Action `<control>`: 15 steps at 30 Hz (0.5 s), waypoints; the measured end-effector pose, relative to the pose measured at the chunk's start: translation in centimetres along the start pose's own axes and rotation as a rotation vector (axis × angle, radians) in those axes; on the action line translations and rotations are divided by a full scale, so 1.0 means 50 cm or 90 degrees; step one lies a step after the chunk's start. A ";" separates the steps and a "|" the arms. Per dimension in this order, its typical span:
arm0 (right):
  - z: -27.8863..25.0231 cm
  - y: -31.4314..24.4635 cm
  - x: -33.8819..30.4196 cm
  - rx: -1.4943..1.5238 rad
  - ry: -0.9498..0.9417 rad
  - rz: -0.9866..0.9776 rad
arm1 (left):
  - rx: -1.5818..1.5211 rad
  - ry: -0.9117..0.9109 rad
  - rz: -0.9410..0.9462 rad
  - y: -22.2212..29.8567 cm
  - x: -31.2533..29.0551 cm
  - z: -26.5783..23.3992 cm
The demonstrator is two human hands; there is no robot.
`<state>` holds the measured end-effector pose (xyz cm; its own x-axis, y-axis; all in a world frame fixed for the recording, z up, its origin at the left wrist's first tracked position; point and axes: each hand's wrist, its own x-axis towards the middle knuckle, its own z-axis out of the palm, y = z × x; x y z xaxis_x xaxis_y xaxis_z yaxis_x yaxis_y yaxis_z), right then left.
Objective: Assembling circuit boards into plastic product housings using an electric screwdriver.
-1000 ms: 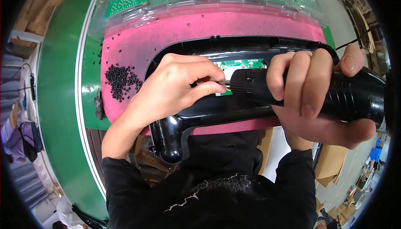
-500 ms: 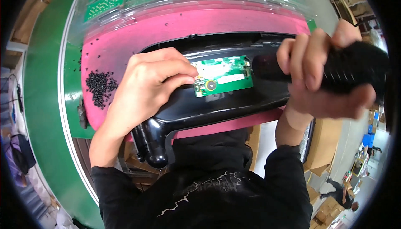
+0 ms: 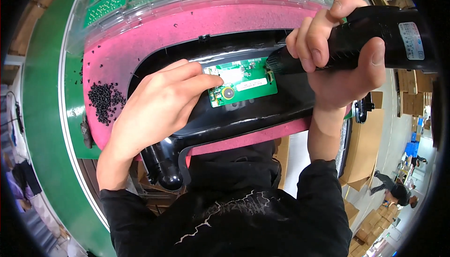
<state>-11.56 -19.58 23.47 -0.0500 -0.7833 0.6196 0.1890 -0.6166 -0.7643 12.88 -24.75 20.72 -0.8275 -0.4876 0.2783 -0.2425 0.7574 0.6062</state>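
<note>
A green circuit board (image 3: 262, 90) with a round dark component lies inside a long black plastic housing (image 3: 243, 121). At the board's left end, my left hand (image 3: 159, 97) is bent, its index fingertip pressing on the board; its thumb is mostly hidden. My right hand (image 3: 335, 64) is closed around a black electric screwdriver (image 3: 391, 34), held nearly level. The screwdriver's ribbed front end sits at the board's upper right corner; its bit cannot be made out. The rounded handle end (image 3: 169, 177) of the housing points toward me.
The housing rests on a pink mat (image 3: 154, 36) over a green table (image 3: 47, 116). To the left lies a pile of small black screws (image 3: 105, 100). Clear plastic trays (image 3: 187, 1) with several green boards stand behind. A cardboard box (image 3: 365, 149) is at the right.
My right hand has brought the screwdriver left and up, so its front end meets the board's corner. My left thumb has slipped from sight, while the index finger stays on the board.
</note>
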 end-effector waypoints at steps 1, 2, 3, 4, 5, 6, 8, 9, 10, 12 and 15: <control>0.000 -0.001 0.000 0.010 -0.007 0.001 | 0.028 -0.013 -0.006 0.000 -0.001 -0.001; -0.001 -0.002 -0.001 0.019 -0.012 0.017 | 0.054 -0.027 -0.012 -0.001 -0.002 -0.001; -0.001 -0.002 -0.001 0.017 -0.010 0.018 | 0.052 -0.028 -0.011 -0.002 -0.003 -0.001; 0.000 -0.001 0.000 0.029 -0.009 0.039 | 0.059 -0.033 -0.019 -0.003 -0.003 -0.003; 0.002 0.000 0.001 0.042 -0.008 0.058 | 0.066 -0.038 -0.029 -0.002 -0.004 -0.005; 0.007 0.003 0.000 0.027 0.007 0.072 | 0.065 -0.038 -0.028 -0.001 -0.005 -0.007; 0.005 0.003 0.001 0.017 -0.003 0.078 | 0.090 -0.054 -0.052 0.003 -0.007 -0.012; 0.005 0.002 0.002 0.009 -0.013 0.084 | 0.089 -0.053 -0.050 0.003 -0.007 -0.012; 0.011 -0.001 0.002 0.007 -0.013 0.082 | 0.090 -0.050 -0.047 0.003 -0.007 -0.012; 0.045 0.001 -0.002 0.010 0.088 0.103 | 0.093 -0.045 -0.046 0.001 -0.008 -0.010; 0.105 0.005 -0.007 0.020 0.237 0.131 | 0.114 -0.041 -0.035 -0.002 -0.008 -0.010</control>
<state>-6.35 -19.03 24.02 -0.3575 -0.8686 0.3429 0.2621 -0.4458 -0.8559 13.49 -24.84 20.94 -0.8398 -0.5060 0.1967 -0.3699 0.7985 0.4751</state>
